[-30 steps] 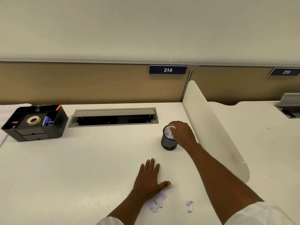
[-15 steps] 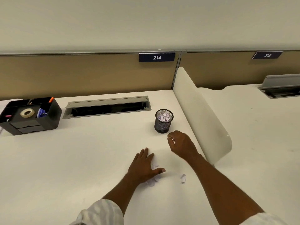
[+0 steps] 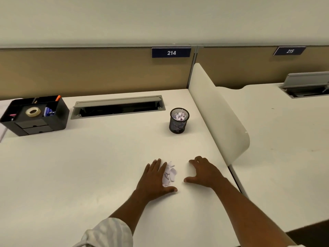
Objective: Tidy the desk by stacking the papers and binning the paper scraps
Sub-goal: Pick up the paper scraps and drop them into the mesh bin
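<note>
— Now that the right hand (image 3: pixel 204 172) has left the mesh bin (image 3: pixel 179 125), where is it?
— On the counter (image 3: pixel 89 166), fingers spread, holding nothing. The left hand (image 3: pixel 153 180) lies flat against the paper scraps (image 3: pixel 170 173), heaped between both hands.
— The stray scrap?
— No longer visible. Papers (image 3: pixel 2 108) are cut off far left.

The counter (image 3: pixel 89 175) is smooth, matt off-white; the paper scraps (image 3: pixel 170 173) on it are creased white paper with faint purple print; the mesh cup (image 3: pixel 178 124) is black wire mesh, metal; the organiser (image 3: pixel 60 113) is matt black plastic; its tape roll (image 3: pixel 33 111) is cream and dull; the cable hatch (image 3: pixel 117 101) is grey matt metal; the back panel (image 3: pixel 89 73) is tan and matt, perhaps cloth — the weave is too far off to read; the sleeve (image 3: pixel 110 232) is pale striped cloth.
</note>
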A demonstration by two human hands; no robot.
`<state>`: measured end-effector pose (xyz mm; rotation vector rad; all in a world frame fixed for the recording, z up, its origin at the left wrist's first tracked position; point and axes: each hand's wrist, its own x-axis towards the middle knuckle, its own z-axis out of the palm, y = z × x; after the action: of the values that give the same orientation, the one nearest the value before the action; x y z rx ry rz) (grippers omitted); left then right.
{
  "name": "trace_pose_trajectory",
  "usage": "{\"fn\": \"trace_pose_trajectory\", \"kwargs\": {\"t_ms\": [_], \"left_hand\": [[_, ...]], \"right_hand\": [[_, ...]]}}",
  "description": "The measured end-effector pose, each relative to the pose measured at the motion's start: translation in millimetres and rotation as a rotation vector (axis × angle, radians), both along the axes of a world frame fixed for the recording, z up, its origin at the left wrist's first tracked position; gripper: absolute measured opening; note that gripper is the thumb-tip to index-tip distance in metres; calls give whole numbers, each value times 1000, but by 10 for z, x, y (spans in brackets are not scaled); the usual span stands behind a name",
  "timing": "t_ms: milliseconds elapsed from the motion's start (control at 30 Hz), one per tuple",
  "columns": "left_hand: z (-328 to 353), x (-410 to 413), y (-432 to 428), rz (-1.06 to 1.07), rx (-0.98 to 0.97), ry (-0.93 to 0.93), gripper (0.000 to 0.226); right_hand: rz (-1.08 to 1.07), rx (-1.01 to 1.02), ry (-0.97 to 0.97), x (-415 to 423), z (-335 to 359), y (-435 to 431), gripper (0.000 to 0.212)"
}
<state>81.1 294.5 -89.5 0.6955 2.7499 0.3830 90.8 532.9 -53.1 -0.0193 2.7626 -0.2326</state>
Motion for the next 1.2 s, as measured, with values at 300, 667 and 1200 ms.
{"fn": "trace_pose_trajectory", "kwargs": {"t_ms": [300, 667, 1200], "left_hand": [[-78, 201, -56, 95, 74, 75, 116], [-18, 135, -61, 105, 176, 118, 93], [-141, 200, -116, 308, 194, 56, 70]], "right_hand": [[-107, 65, -154, 159, -11, -205, 60], [-102, -189, 71, -2, -81, -707, 30], [1, -220, -17, -154, -135, -883, 63]]}}
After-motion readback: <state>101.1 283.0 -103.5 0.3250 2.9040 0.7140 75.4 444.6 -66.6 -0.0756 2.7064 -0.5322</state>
